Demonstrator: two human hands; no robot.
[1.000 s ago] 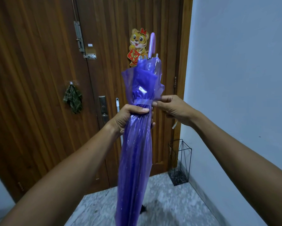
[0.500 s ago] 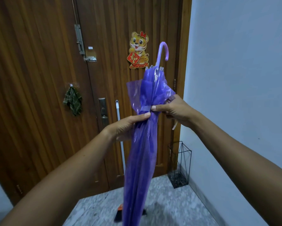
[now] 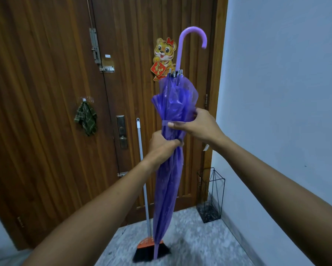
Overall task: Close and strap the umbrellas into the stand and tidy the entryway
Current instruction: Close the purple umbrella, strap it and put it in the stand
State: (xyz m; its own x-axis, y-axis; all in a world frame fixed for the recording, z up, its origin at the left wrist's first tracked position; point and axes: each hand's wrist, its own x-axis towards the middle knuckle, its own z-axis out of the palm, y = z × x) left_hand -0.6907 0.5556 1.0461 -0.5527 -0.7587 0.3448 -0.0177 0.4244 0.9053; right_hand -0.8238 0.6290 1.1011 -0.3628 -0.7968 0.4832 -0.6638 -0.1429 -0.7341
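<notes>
Home entryway: wooden front door [image 3: 46, 93], leaning broom [image 3: 144, 189], wire umbrella stand [image 3: 211, 196], stone floor [image 3: 199, 242].

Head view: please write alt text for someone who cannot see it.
A closed purple umbrella is held handle-up: the left hand grips its canopy, the right hand pinches the strap. Behind are a door, a broom and a wire stand.

One view only, head-worn wide-angle, aimed forward and a bit down. Faces the wooden door [image 3: 46, 131] almost square-on, near; white wall [image 3: 276, 83] takes the right side, speckled floor [image 3: 199, 242] shows along the bottom edge, well below. Forearms enter from both lower corners, stretched out ahead; left hand [image 3: 161, 143] and right hand [image 3: 197, 125] hold the umbrella [image 3: 168, 189] at frame centre.
</notes>
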